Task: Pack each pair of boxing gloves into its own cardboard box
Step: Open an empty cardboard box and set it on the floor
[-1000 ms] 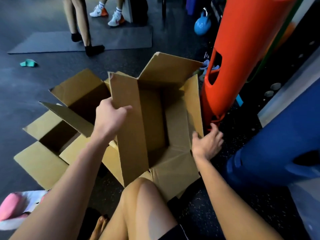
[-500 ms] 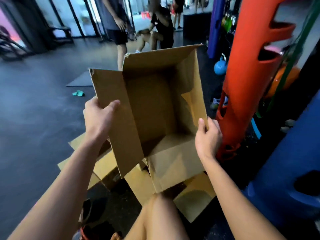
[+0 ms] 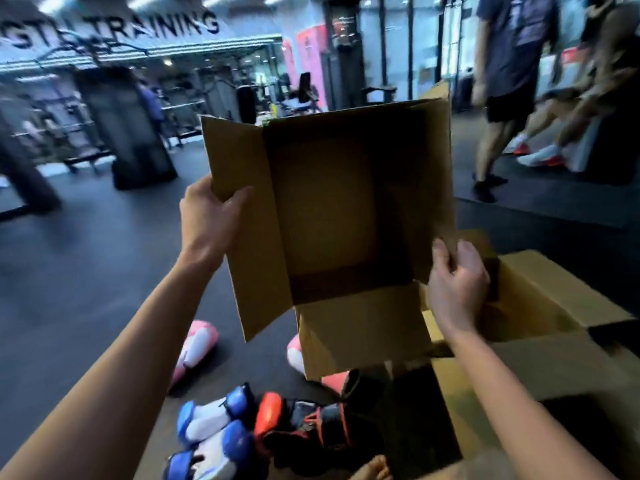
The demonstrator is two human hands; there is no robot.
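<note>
White panels and glossy blue padding make up the blue gloves (image 3: 214, 422), which lie nearest, side by side on the floor (image 3: 86, 271). Touching them on the right are the red and black gloves (image 3: 298, 427), rounded at the fist end and crossed by wrist straps. Any print on either pair is too blurred to read. A little farther off lie the pink gloves (image 3: 195, 344), soft pink with white palms. One is in the open, and the other is half hidden behind a hanging flap.

To the right, under the right forearm, a second box (image 3: 561, 289) of plain brown cardboard stands open on the floor, its flaps spread outward.

Above all of this, both hands hold the cardboard box (image 3: 346, 220) in the air with its mouth turned toward the camera. The left hand (image 3: 211, 213) grips the left flap, thumb on the inner face. The right hand (image 3: 457, 285) grips the lower edge of the right wall, fingers curled round it. The box is matte and square-cornered, shadowed and bare inside, with no printing visible.

The floor is dark, dull rubber. Beyond it stands a black column-shaped bag (image 3: 138, 133), and a person (image 3: 502, 81) in dark shorts is at the right. High on the far wall, bold black lettering (image 3: 156, 26) reads "TRAINING"; the letters before it are too smeared to read.
</note>
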